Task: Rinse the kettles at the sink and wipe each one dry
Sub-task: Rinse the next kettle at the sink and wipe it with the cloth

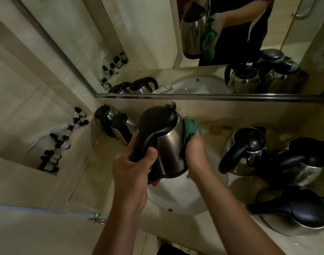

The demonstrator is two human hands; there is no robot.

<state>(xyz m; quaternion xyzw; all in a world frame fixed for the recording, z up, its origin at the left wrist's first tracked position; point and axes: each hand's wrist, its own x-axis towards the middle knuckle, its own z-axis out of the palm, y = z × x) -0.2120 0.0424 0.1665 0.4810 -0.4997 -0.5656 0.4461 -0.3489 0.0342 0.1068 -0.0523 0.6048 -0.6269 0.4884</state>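
Observation:
A steel kettle [171, 144] with a black lid and black handle hangs above the white sink [177, 197]. My left hand [133, 166] grips its handle. My right hand [195, 153] presses a green cloth [190, 127] against the kettle's right side. Two more steel kettles [114, 124] stand at the back left of the counter. Three others [244, 150] crowd the counter on the right, one lying nearest the front edge [302, 210].
A mirror [194, 43] above the counter reflects the kettle, cloth and a person in dark clothes. Small dark-capped bottles [62, 140] line a wall niche on the left. The tap [173, 104] rises behind the held kettle.

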